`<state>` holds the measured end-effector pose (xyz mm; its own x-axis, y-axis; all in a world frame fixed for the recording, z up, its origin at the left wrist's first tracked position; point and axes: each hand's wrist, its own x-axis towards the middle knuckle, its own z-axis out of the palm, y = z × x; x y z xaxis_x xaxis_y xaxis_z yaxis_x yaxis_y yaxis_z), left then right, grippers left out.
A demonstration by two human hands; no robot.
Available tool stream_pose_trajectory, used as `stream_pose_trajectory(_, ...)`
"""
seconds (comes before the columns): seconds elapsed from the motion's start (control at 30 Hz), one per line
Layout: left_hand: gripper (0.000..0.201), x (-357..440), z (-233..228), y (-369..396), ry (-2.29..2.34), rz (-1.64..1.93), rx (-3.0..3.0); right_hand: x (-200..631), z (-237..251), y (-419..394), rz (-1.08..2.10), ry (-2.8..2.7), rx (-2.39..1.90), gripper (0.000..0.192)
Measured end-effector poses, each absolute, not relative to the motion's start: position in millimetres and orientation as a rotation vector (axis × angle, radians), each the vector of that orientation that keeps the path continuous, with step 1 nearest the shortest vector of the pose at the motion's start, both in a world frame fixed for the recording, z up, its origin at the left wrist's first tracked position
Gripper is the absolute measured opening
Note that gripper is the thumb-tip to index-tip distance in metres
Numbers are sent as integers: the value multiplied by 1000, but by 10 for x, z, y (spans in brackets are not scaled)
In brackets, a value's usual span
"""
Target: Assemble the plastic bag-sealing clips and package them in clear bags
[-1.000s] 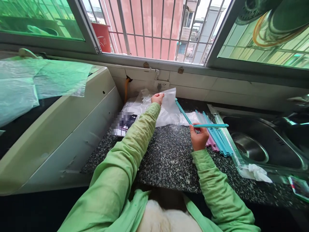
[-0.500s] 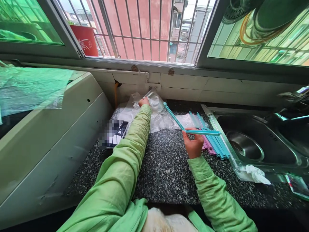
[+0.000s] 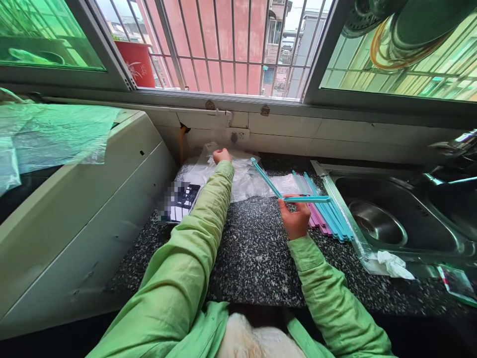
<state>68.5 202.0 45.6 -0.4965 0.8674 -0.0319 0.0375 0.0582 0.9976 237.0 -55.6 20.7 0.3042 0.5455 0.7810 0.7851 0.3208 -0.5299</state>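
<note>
Fingers (image 3: 284,209) of the right grip (image 3: 295,219) pinch a turquoise V-shaped strip (image 3: 309,199) at its bend. At ten o'clock the left grip (image 3: 222,156) curls over plastic bags (image 3: 244,180), hold unclear; tabletop (image 3: 257,253) spreads to a six o'clock edge, sink (image 3: 395,199) at three.

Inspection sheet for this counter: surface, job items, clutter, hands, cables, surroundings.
Surface: black-and-white speckled stone counter.
Job items: V-shaped teal plastic strip; teal and pink plastic strips, piled at right; clear plastic bags, heaped at back.
Clutter: dark rectangular device, partly blurred; crumpled white tissue.
Hands: right hand holds V-shaped strip; left hand at bags, grip unclear.
Cables: nothing seen.
Surroundings: dark metal sink, right; yellow-orange hose at wall; metal-barred window ahead.
</note>
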Motion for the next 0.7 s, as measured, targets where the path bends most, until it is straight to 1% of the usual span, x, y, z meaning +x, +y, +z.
stream_pose_trajectory(0.1, 10, 743, 582, 1919, 1690, 1562, 903, 2365, 197, -555, -249, -1363, -1346, 12)
stream_pose_trajectory(0.33, 33, 800, 749, 1350, 1326, 1405, 1263, 2311, 156, -559, -220, -1404, -1330, 14)
stream_pose_trajectory(0.5, 42, 630, 831, 960, 1262, 1266, 1536, 2246, 127, -566, -239, -1454, -1293, 14)
stream_pose_trajectory(0.57, 43, 555, 857, 843, 1286, 1226, 1641, 2215, 126, -580, -246, -1475, -1272, 13)
stream_pose_trajectory(0.7, 37, 413, 837, 649, 1279, 1196, 1690, 2148, 135, -631, -239, -1525, -1229, 12)
